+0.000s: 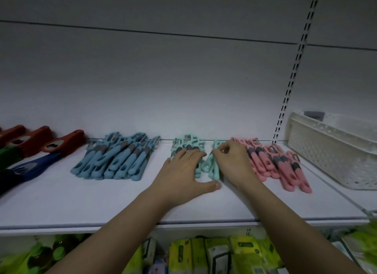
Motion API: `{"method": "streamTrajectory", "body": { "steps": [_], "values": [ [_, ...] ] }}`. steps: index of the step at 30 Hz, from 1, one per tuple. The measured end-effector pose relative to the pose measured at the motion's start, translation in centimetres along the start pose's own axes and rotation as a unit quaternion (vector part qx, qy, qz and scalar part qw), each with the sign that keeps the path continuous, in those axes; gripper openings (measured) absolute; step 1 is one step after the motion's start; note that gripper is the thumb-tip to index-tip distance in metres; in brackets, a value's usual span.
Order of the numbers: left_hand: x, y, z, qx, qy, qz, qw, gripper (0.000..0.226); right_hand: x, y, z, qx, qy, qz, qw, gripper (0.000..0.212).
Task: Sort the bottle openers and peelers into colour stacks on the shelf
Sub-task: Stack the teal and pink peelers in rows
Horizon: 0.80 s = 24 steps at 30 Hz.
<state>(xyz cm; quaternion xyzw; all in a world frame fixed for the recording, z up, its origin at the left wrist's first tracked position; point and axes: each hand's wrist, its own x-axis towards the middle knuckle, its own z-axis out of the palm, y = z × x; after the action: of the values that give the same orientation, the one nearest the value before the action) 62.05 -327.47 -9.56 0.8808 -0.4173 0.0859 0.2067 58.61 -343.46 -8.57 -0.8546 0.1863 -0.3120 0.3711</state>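
Peelers lie on the white shelf (81, 202) in colour groups: a blue stack (116, 159), a mint-green stack (188, 144) in the middle and a pink stack (279, 163) to the right. At the far left lie red bottle openers (61, 144), a dark blue opener (30, 167) and a green one (8, 153). My left hand (183, 171) rests flat on the mint stack, fingers straight, thumb on the shelf. My right hand (230, 161) pinches a mint peeler (210, 165) at the stack's right side, fingers curled.
A white perforated basket (334, 151) stands at the shelf's right end. A slotted upright (293, 69) runs up the back wall. Yellow and green packaged goods (214, 253) fill the shelf below. The front strip of the shelf is bare.
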Motion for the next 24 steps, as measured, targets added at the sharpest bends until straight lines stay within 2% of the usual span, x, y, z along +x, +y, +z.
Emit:
{"method": "streamTrajectory", "body": {
  "steps": [3,6,8,10,11,13,15,24],
  "values": [
    [0.1,0.0,0.0,-0.017,-0.006,-0.013,1.000,0.102,0.6,-0.8,0.3,-0.014,-0.018,-0.014,1.000,0.016],
    [0.1,0.1,0.0,-0.038,0.012,-0.016,0.999,0.086,0.8,-1.1,0.8,0.046,-0.040,-0.010,0.998,0.024],
    [0.0,0.2,0.0,-0.039,0.014,-0.021,0.999,0.080,0.6,-0.7,0.9,0.066,-0.001,-0.002,0.998,0.024],
    [0.1,0.2,0.0,-0.027,0.008,-0.021,0.999,0.078,0.3,-0.1,0.8,0.016,0.057,0.003,0.998,0.020],
    [0.1,0.3,-0.1,-0.019,0.003,-0.020,1.000,0.077,0.2,0.2,0.8,-0.025,0.062,0.007,0.998,0.018],
    [0.1,0.5,-0.3,-0.001,-0.019,-0.027,0.999,0.075,-0.2,0.5,0.8,-0.090,0.028,0.010,0.996,0.020],
    [0.0,0.6,-0.4,0.012,-0.042,-0.032,0.999,0.072,-0.4,0.5,0.8,-0.100,-0.003,0.002,0.995,0.022],
    [-0.1,0.7,-0.4,0.017,-0.071,-0.009,0.997,0.060,-0.8,0.9,0.3,0.127,-0.056,-0.001,0.990,0.017]
  ]
}}
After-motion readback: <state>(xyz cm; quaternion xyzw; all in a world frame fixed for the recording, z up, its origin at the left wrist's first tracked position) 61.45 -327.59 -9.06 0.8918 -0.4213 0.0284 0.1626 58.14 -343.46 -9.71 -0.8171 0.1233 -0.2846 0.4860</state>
